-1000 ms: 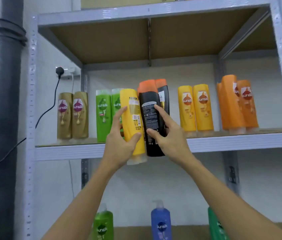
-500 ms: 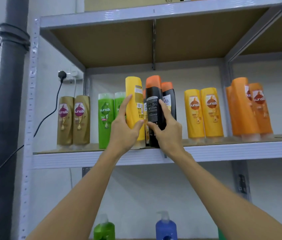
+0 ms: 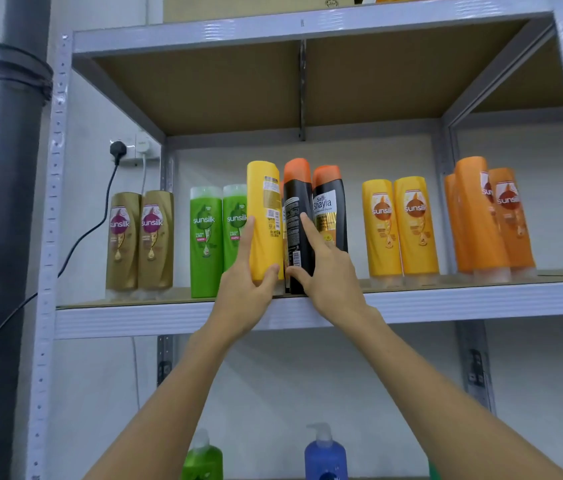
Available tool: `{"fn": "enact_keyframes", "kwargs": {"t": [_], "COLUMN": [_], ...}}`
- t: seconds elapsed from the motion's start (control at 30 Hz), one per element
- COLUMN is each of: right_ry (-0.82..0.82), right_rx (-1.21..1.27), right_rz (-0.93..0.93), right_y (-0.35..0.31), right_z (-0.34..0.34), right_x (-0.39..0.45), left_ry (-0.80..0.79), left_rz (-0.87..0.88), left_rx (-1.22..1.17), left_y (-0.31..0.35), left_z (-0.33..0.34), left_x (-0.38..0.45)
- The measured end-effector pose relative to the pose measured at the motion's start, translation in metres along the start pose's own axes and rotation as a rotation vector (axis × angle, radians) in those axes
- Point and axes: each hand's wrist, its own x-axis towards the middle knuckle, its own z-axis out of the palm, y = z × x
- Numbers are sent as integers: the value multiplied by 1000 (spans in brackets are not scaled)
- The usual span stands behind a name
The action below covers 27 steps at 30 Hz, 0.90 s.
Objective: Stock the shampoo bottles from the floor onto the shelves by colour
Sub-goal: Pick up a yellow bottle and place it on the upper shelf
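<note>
Bottles now shelved, hands gripping.

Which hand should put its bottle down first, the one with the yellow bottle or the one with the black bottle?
Probably the right hand. Its black bottle is already beside the other black bottle. The left hand holds a yellow bottle near the green bottles, away from the yellow pair.

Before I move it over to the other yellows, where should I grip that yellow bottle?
Grip the yellow bottle round its lower body, coming from the front. It stands upright, back label out, wedged between a green bottle and the black bottle, so its sides are blocked.
</note>
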Motion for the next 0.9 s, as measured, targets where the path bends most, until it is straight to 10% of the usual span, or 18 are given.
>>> {"fn": "enact_keyframes", "kwargs": {"t": [0.9], "right_ry": [48], "right_rx": [95], "right_rz": [-65], "right_y": [28], "right_z": [6], "right_x": [-33], "left_ry": [77], "left_rz": [47], "left_rx": [-122], "left_y": [7], "left_z": [5], "left_x": [-17]}}
